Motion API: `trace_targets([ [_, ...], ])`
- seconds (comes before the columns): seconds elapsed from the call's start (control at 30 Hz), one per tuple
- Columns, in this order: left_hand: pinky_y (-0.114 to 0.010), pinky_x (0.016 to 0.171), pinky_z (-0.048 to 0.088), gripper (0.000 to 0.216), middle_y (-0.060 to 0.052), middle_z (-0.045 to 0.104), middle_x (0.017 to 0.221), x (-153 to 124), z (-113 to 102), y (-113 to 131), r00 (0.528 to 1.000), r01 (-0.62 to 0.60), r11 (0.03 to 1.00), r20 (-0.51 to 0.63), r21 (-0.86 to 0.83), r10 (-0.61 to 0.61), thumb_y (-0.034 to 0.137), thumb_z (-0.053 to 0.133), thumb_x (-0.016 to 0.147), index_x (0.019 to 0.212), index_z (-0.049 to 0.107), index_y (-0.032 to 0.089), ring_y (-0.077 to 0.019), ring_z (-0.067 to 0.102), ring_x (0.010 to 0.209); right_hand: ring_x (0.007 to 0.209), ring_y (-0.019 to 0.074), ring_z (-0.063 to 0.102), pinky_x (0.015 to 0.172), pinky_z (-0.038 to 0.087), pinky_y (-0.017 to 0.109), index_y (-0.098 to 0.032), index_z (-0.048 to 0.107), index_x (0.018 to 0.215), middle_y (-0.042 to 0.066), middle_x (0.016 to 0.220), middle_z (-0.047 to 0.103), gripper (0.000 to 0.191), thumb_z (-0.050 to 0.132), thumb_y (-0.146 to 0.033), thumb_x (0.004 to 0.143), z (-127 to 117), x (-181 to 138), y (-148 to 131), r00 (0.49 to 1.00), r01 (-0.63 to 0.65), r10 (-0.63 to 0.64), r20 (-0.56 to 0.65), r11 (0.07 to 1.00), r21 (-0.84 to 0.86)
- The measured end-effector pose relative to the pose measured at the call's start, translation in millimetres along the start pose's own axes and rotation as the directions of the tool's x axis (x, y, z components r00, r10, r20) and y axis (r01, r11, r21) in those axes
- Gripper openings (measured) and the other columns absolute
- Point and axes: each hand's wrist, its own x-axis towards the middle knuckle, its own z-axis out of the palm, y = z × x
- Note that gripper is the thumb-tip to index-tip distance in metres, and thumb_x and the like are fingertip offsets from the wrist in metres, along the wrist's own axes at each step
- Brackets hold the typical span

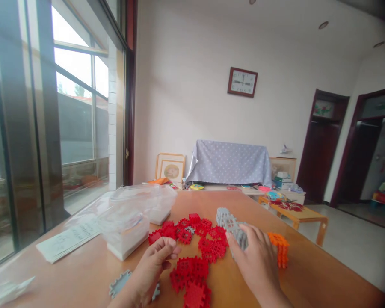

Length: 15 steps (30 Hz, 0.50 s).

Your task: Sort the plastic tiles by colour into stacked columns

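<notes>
My right hand (256, 259) is closed around the near end of a grey block assembly (231, 224) that rests on the wooden table (83, 273). My left hand (155, 261) hovers with its fingers curled together in a pinch just above the red interlocking tiles (199, 239); whether it holds anything I cannot make out. More joined red tiles (192, 280) lie between my hands. An orange block stack (279, 248) stands right of my right hand. A grey flat tile (120, 283) lies under my left wrist.
A clear plastic box (128, 233) with a loose lid and plastic bags (137, 199) sits at the left. Printed paper sheets (67, 239) lie beside it. A low wooden bench (295, 214), a covered cabinet (229, 162) and large windows (51, 128) surround the table.
</notes>
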Motion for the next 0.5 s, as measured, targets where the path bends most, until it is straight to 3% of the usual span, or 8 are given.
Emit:
trace_targets([
  [0.2,-0.022,0.064,0.039,0.038,-0.004,0.072,0.088,-4,4,2,0.999,-0.023,0.999,-0.025,0.033,0.024,0.051,0.080,0.073,0.085,0.061,0.021,-0.0148,0.059,0.076,0.110,0.0381,0.060,0.088,0.042,0.052,-0.025,0.066,0.107,0.013,0.119,0.071,0.044,0.058,-0.064,0.087,2,10,48,0.996,-0.088,0.089,0.006,0.987,-0.132],
  [0.5,-0.022,0.063,0.039,0.038,-0.002,0.069,0.084,0,3,1,1.000,-0.024,0.999,-0.019,0.044,0.024,0.053,0.079,0.073,0.083,0.061,0.022,-0.0145,0.058,0.073,0.112,0.0399,0.060,0.087,0.044,0.053,-0.024,0.067,0.113,0.015,0.118,0.072,0.051,0.056,-0.067,0.088,11,7,59,0.995,-0.090,0.096,0.036,0.987,-0.132],
])
